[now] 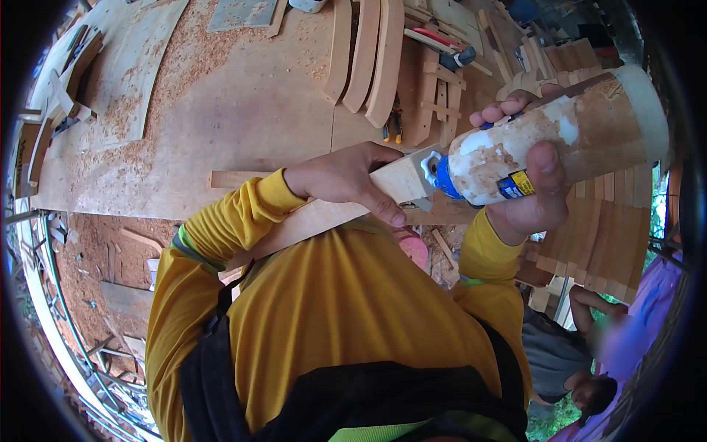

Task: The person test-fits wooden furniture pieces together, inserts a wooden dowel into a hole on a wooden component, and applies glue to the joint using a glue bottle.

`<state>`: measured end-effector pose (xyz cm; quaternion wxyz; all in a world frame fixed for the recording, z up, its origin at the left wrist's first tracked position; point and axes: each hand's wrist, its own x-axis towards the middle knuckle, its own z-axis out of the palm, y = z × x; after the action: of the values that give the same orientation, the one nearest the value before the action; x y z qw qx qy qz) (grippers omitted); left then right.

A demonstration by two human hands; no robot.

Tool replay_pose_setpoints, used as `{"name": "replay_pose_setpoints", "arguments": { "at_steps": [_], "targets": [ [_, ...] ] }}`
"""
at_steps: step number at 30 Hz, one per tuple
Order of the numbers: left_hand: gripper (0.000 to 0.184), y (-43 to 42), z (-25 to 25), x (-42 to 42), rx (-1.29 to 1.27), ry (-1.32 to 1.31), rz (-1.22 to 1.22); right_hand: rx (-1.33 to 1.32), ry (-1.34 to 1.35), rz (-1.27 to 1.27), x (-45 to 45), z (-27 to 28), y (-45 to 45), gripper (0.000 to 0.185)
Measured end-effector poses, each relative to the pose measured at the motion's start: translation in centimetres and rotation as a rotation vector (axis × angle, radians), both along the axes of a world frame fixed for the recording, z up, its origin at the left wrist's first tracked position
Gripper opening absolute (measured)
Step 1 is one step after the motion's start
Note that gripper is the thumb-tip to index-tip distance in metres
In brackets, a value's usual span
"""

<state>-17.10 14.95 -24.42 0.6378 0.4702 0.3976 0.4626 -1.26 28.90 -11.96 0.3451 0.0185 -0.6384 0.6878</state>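
My left hand (346, 177) is wrapped round a long pale wooden piece (409, 177), thumb on the near side and fingers mostly hidden behind it. The piece runs back under my left forearm, close to my body. In my right hand (534, 173) is a large, smeared glue bottle (589, 129), tilted on its side with its blue collar and white nozzle towards my left hand. The nozzle is at the end of the wooden piece; whether it touches the wood, I cannot tell.
Sawdust covers parts of the wooden worktable (243, 132). Curved wooden slats (364, 59), yellow-handled pliers (392, 127) and a power tool (456, 59) lie on it. Stacked boards (596, 236) stand at the right. Another person (556, 346) is at the lower right.
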Motion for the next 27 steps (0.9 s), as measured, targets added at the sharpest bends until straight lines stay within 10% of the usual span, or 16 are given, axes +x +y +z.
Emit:
{"name": "replay_pose_setpoints", "arguments": {
  "at_steps": [27],
  "targets": [
    [0.069,-0.3,0.4,-0.2,-0.013,-0.01,0.021,-0.022,0.023,-0.017,0.2,0.0,1.4,0.067]
  ]
}}
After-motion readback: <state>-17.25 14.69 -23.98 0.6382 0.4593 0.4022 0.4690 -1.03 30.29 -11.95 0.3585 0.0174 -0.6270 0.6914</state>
